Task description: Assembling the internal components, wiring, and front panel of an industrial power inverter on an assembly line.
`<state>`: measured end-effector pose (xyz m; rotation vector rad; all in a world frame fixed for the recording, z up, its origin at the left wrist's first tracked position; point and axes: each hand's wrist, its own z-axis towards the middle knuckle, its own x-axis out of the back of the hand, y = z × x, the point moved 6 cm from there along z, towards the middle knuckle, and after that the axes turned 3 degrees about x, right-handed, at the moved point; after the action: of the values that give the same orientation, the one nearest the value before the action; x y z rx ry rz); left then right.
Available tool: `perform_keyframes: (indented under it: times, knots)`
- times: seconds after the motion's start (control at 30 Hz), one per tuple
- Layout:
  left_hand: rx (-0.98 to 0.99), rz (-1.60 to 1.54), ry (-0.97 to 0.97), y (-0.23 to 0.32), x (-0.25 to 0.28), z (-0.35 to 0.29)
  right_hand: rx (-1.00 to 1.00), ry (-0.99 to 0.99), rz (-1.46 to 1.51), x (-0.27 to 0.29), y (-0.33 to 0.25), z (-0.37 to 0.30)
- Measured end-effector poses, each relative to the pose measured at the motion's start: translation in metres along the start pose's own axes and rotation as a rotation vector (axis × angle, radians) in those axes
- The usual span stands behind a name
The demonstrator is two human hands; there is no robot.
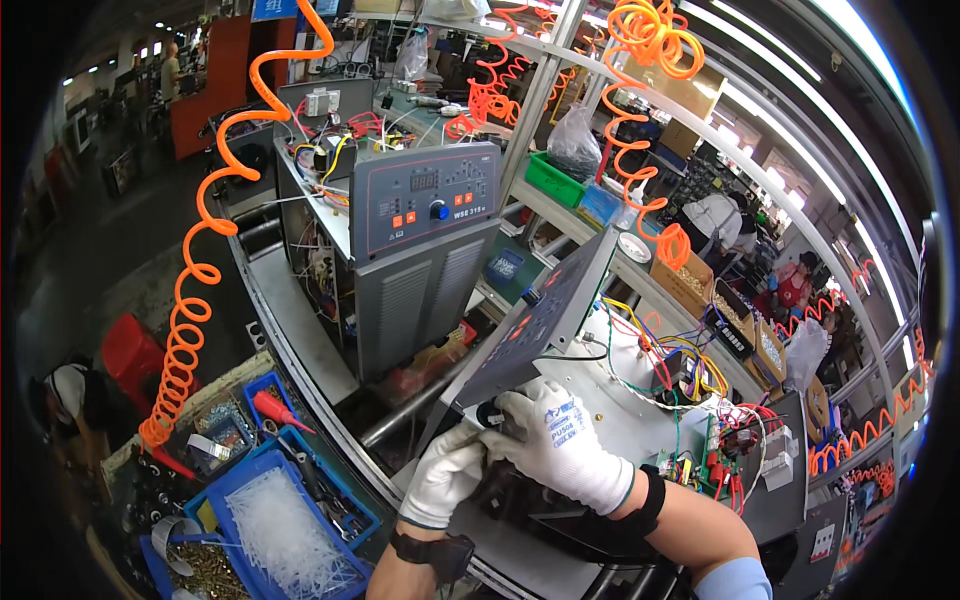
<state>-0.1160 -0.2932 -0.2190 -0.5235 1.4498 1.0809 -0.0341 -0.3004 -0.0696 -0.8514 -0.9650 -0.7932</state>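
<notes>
My left hand and my right hand, both in white gloves, meet at the lower end of a dark grey front panel. The panel stands tilted on an opened welding machine. A black round fitting shows at that end, and the curled fingers of my right hand close round it. My left fingers are pressed together just below, touching the right ones; what they hold is hidden. Coloured wires run over the machine's white inner plate behind my right hand.
Another welding machine with a blue knob stands ahead. Blue trays at lower left hold white cable ties, brass screws and tools, beside a red-handled screwdriver. Orange coiled hoses hang around. Cardboard boxes line the right shelf.
</notes>
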Motion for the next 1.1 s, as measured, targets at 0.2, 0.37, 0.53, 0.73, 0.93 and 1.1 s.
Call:
perform_keyframes:
  times: [0.2,0.37,0.53,0.73,0.93,1.1]
  knots:
    - [-0.03,0.233,0.048,0.008,0.001,0.004,0.027,-0.015,-0.07,-0.003,0.002,-0.001]
    - [-0.031,0.764,0.306,0.015,0.019,-0.009,0.003,0.048,0.042,-0.009,0.011,-0.012]
    - [-0.19,1.059,0.402,0.022,0.023,-0.006,-0.42,0.218,0.476,0.01,0.03,-0.003]
    - [-0.169,1.065,0.39,0.024,0.008,-0.005,-0.386,0.223,1.447,0.044,0.028,-0.015]
    - [-0.171,1.042,0.377,0.02,0.009,-0.004,-0.226,0.396,1.384,0.089,0.045,-0.016]
    - [-0.562,1.425,0.495,0.043,-0.017,-0.018,-0.315,0.473,1.731,0.084,0.063,-0.007]
